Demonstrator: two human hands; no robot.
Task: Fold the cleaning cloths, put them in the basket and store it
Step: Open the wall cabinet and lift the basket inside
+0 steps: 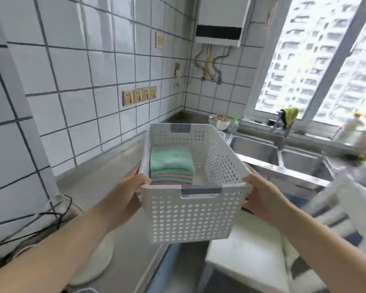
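**Basket of folded cloths held up over the counter**

We see the white perforated basket (190, 212) lifted clear of the steel counter (106, 182), carried in the air between the two hands above the counter's front edge. Inside it, against its left wall, lies a neat stack of folded cloths (171, 166): green on top, with pink, green and purple layers showing below. The rest of the basket floor to the right of the stack is bare. Each short end of the basket has a grey strip at its handle cut-out.

Our left hand (127, 193) grips the near left corner of the basket, thumb hooked over the rim and fingers wrapped round the outside wall. Our right hand (260, 195) grips the near right corner the same way, thumb on the rim and fingers curled underneath.

Beyond the basket to the right we see a double steel sink (283, 159) with a tap (280, 132), and a yellow-green rag (291, 115) draped over it. A small white bowl (219, 121) and a bottle (233, 123) stand at the back corner near the sink. The tiled wall (72, 60) on the left carries a row of sockets (139, 95), and a white water heater (220, 20) hangs in the corner beside the window (317, 56). Black cables (40, 220) lie on the counter at the left, and a white plate (97, 263) sits below our left forearm. Much of the right edge is blurred
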